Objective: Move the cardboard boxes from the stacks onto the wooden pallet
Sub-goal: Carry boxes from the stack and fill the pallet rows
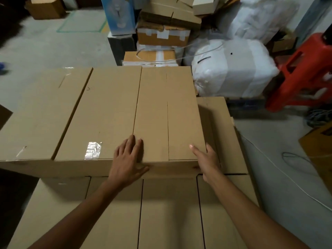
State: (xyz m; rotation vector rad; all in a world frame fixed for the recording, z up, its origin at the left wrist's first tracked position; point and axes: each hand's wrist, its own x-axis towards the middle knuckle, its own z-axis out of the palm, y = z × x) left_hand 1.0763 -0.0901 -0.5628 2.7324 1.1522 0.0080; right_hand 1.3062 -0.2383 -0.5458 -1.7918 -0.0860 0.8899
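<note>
Your left hand (128, 159) and right hand (206, 160) are both bare, with skin uncovered from fingertips to wrists. Your left forearm (80, 212) and right forearm (251, 212) are bare too, all the way down to where the frame cuts them off. Both forearms are lean and taper evenly into narrow wrists. Your fingers are long and slim. One nail (191, 146) on your right hand shows plainly, and it is cut short.
</note>
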